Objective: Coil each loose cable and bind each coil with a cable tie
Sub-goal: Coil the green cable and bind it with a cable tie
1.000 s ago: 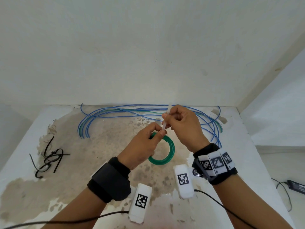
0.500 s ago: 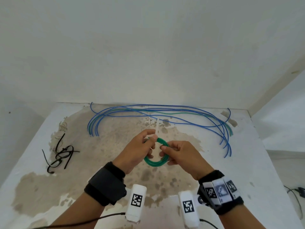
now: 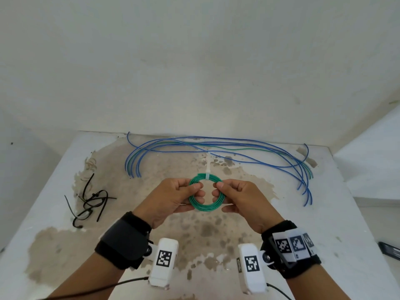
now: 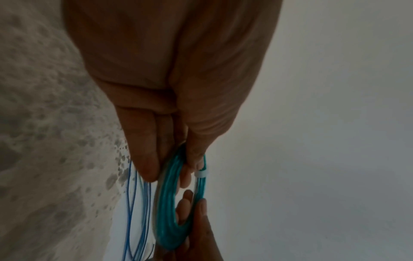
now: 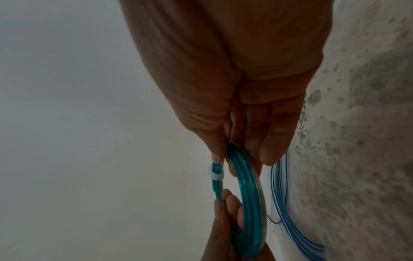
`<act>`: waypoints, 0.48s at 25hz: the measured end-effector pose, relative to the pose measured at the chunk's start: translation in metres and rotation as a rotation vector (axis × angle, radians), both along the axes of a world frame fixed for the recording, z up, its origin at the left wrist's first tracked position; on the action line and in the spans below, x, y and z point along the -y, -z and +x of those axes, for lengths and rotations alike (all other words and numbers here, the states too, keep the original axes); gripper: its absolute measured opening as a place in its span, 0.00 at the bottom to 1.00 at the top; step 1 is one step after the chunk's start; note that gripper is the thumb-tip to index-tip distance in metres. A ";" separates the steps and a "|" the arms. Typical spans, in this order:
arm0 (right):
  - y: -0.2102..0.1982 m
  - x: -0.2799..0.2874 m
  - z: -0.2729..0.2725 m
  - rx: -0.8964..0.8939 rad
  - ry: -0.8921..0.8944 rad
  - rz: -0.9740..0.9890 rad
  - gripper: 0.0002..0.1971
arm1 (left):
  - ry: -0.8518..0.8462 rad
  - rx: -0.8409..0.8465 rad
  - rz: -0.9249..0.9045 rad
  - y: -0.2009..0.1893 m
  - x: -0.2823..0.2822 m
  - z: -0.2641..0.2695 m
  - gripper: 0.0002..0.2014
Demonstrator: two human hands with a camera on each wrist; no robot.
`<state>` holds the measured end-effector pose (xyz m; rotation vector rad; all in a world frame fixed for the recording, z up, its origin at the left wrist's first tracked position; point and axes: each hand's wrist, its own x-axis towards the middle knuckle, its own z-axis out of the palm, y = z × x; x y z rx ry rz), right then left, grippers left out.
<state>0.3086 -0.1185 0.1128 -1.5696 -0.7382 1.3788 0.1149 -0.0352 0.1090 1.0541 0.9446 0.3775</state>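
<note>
Green coil [image 3: 206,194]: hanging above the desk's middle, upright between both hands, turns lying neatly together.
Cable tie [image 3: 207,176]: now sitting cinched round the coil's top; a second ago the right hand was still drawing its tail upward. Tail standing up, untrimmed.
Left hand [image 3: 173,197]: pinching the coil's left side, thumb over fingers.
Right hand [image 3: 242,198]: pinching the right side likewise, having released the tail.
Meaning: this coil is likely bound; setting it down appears next.
Loose blue cables [image 3: 216,146]: lying in long arcs along the desk's far edge, awaiting coiling.
Black cable ties [image 3: 91,200]: lying tangled near the left edge.
Desk [image 3: 324,213]: white, stained brown centrally.
Room: plain white walls meeting behind.
</note>
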 end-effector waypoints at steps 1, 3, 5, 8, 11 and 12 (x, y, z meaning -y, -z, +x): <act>-0.001 -0.001 -0.004 0.002 -0.007 0.000 0.09 | 0.026 0.006 -0.004 -0.002 -0.003 -0.005 0.13; -0.003 -0.003 -0.014 -0.001 -0.042 -0.007 0.09 | 0.094 0.026 -0.035 -0.007 -0.009 -0.015 0.17; -0.005 -0.003 -0.025 0.024 -0.099 -0.014 0.10 | 0.088 0.040 -0.044 -0.010 -0.013 -0.020 0.18; -0.008 -0.006 -0.040 0.095 -0.176 -0.046 0.14 | 0.047 -0.005 0.073 -0.009 -0.017 -0.025 0.14; -0.012 -0.022 -0.052 0.161 -0.172 -0.111 0.24 | 0.083 -0.017 0.078 -0.008 -0.018 -0.035 0.13; -0.013 -0.029 -0.057 0.151 -0.147 -0.113 0.24 | 0.113 -0.020 0.069 -0.009 -0.017 -0.038 0.13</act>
